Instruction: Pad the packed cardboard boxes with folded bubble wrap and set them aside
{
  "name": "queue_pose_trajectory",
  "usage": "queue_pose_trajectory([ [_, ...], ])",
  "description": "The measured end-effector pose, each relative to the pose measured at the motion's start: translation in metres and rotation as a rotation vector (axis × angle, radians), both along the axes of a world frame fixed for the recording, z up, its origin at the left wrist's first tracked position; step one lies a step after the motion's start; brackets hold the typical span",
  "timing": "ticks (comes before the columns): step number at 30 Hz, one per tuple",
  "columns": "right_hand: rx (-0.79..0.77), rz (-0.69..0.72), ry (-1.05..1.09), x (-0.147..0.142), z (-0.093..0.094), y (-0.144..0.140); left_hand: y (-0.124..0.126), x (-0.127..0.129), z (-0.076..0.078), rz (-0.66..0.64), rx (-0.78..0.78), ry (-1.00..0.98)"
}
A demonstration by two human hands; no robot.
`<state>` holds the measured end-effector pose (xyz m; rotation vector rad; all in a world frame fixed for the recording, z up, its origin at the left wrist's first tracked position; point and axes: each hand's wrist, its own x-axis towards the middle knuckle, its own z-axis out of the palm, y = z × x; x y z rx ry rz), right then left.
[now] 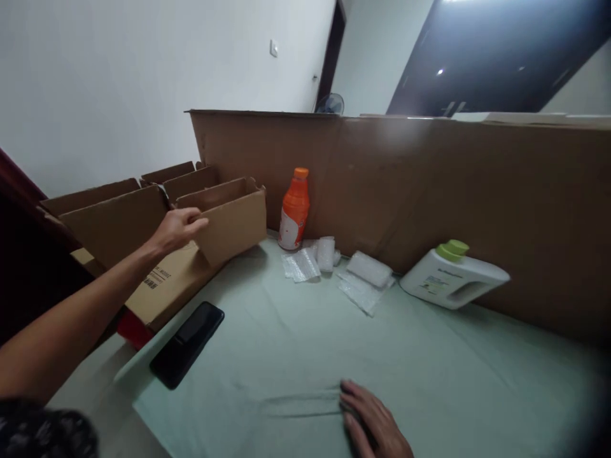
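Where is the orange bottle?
The orange bottle stands upright at the back of the table, against the cardboard wall, between the open cardboard box on its left and the bubble wrap pieces.

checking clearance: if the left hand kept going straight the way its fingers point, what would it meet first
The left hand points right, at the flap of the open cardboard box. Its fingers look to be already at that flap, so it comes first, though depth is unclear.

A: Which parts are cut off?
B: The right hand [375,423] is cut off at the wrist by the bottom edge.
A: Anything unreadable?
B: The print on the white jug [453,277] label and on the cardboard box [191,254] is too small to read.
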<state>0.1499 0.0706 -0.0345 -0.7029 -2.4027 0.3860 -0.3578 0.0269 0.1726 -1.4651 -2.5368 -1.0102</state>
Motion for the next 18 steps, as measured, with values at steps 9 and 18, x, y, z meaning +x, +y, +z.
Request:
queue_pose_trajectory([
  [9,-0.405,-0.174,0.214,-0.004,0.071,0.003,-0.084,0.178,-0.036,-0.813,0.146,0.152],
  [18,-0.448,-0.564,0.207,0.114,0.06,-0.044,-0.046,0.27,-0.078,-1.005,0.345,0.067],
])
